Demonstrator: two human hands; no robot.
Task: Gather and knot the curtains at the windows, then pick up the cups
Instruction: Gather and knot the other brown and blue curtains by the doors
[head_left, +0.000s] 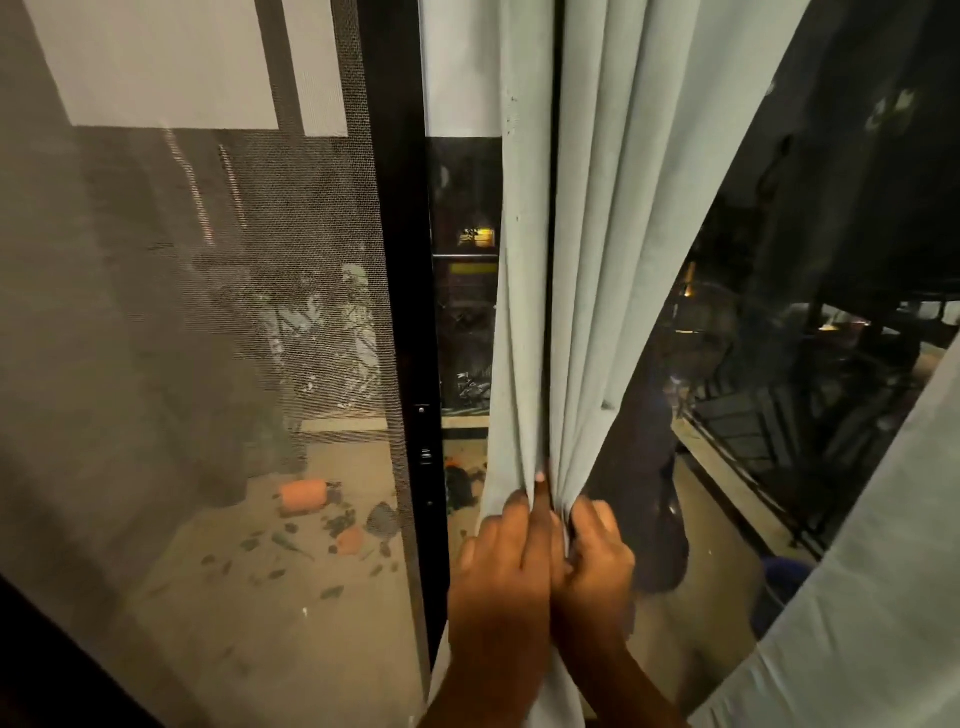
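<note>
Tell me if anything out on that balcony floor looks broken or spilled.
Yes. Behind the mesh screen, an orange pot lies on its side on the balcony floor, with orange fragments, dark clumps and leaves scattered beside it. It looks like a knocked-over or broken plant pot.

No readable text, label, brand, number or sign shows anywhere in the head view.

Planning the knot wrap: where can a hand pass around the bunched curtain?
Free: right of the curtain, before the dark glass; narrower gap left, beside the black frame. Crowded where left hand and right hand grip together.
</note>
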